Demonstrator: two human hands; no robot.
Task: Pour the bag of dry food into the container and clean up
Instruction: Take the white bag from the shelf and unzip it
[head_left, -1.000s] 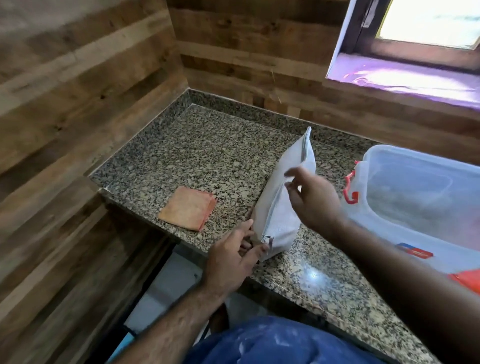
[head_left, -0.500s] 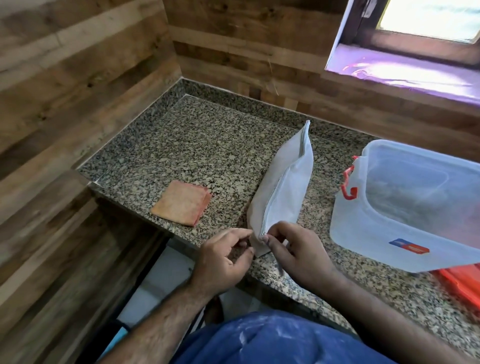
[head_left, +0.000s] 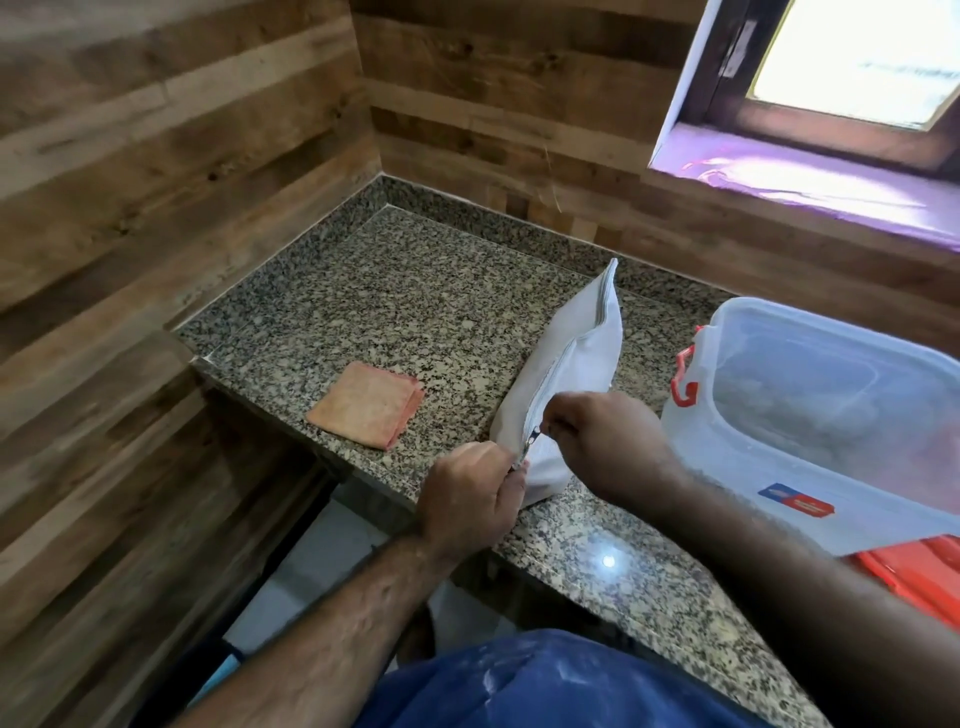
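Your L hand (head_left: 470, 493) pinches near end of white zippered cloth bag (head_left: 566, 369) on speckled granite counter (head_left: 415, 312) | your R hand (head_left: 608, 441) pinches zipper area just above | clear plastic container w/ red latch (head_left: 831, 405) just right of bag, apart | folded orange cloth (head_left: 366, 405) to left | red lid (head_left: 919, 577) by container's near side

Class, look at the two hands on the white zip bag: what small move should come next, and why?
Probably the right hand should draw the zip pull along the white bag while the left hand pins the near corner. The zip looks mostly closed, and the clear container stands open beside it.
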